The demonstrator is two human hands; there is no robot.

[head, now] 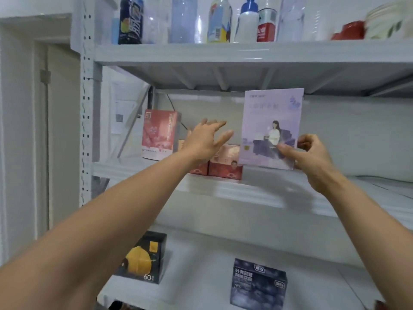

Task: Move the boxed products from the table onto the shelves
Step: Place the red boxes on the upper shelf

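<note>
Holding lilac box, right hand.

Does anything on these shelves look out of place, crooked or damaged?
Only the lavender box at the middle shelf leans slightly, as the right hand holds its lower corner; nothing looks damaged or spilled.

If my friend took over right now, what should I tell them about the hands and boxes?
Right hand pinches the purple box by its lower corner, upright at the middle shelf; whether it rests there is unclear.
Left hand is open, holding nothing.
Done: red boxes on that shelf, black box and dark blue box on the lower shelf.
Left: set the purple box down; table is out of view.
</note>
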